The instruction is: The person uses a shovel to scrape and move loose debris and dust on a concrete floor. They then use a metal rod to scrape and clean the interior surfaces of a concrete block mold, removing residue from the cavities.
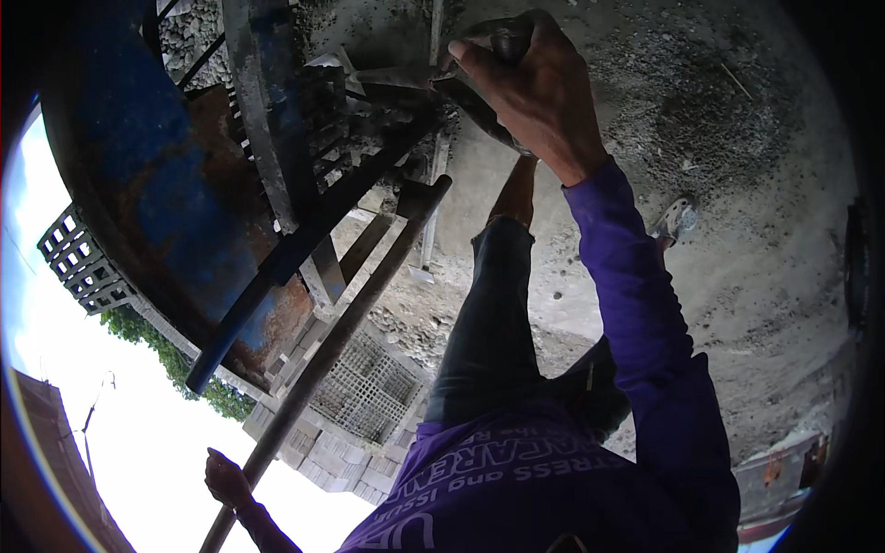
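Note:
My right hand (548, 97) is raised at the upper middle, its fingers wrapped round a dark, round-ended handle (510, 44). What that handle belongs to is mostly hidden by the hand. Low on the left, my left hand (228, 479) is closed against a long metal pipe (332, 346), with the wrist crossing over it. The pipe slants up towards the middle. A second, dark blue bar (304, 244) runs roughly alongside, across a metal frame (267, 111). Left of the frame is a large, rusty blue drum-like body (175, 194).
My legs (493, 323) stand on rough grey ground (572, 240). A person's shoe (679, 218) shows at the right. Gravel (192, 41) lies behind the frame. Below the bars are a grid-patterned crate (366, 387) and stacked blocks (323, 461). Another slatted crate (85, 258) is at the far left.

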`<state>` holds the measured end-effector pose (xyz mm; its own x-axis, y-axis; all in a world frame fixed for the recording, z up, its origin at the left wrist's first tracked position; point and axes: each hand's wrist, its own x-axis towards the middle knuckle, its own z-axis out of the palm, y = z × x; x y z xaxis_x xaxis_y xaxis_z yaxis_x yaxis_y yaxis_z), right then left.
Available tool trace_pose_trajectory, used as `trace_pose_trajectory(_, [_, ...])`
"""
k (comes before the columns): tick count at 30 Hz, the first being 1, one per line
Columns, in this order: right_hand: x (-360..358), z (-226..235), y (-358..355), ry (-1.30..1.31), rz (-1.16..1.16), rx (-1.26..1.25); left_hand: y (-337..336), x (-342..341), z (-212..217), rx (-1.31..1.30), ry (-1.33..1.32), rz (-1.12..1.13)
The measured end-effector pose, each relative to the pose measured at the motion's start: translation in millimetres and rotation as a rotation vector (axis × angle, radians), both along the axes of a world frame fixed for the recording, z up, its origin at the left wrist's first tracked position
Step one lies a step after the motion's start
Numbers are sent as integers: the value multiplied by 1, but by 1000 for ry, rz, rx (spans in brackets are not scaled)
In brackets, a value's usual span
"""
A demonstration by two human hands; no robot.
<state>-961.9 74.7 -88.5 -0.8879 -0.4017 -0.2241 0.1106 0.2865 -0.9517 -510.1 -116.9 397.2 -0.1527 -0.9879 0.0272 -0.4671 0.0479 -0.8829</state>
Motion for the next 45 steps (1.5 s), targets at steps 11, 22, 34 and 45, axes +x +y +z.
trace_pose_trajectory(11, [79,-135,68,-327,-125,26,0,72,-3,89,88,-100])
trace_pose_trajectory(22, [100,-185,84,-430,-180,10,23,20,-120,357,613,-269])
trace_pose_trajectory(34, [61,-138,59,-411,-203,80,34,-286,-712,822,1978,1402])
trace_pose_trajectory(45, [64,-141,86,-733,-208,-56,7,-280,-766,663,2138,1387])
